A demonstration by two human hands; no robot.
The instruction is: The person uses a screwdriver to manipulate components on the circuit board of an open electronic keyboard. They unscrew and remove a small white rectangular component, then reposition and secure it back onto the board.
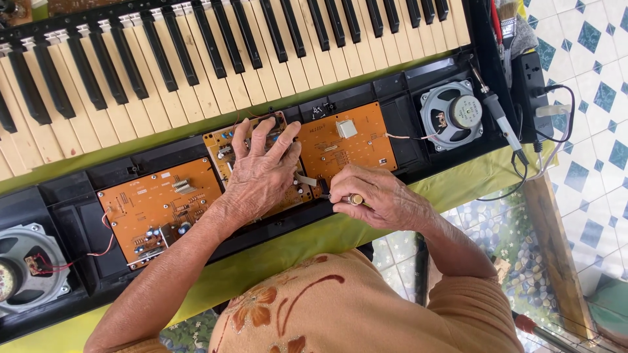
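Note:
An opened electronic keyboard [405, 88] lies on a green cloth, its orange circuit boards exposed. My left hand [261, 173] rests fingers spread on the middle circuit board [219, 140], pressing it down. My right hand [376, 196] is closed around a small tool with a brass-coloured end [355, 199], at the lower edge of the right circuit board [347, 147], close to a grey ribbon cable [305, 180]. The tool's tip is hidden by my fingers.
A third orange board [160, 206] sits at left. Round speakers sit at the right [454, 114] and far left [23, 268]. The black and cream keys [196, 59] run along the top. A soldering iron [500, 114] and power strip [531, 85] lie at right, over tiled floor.

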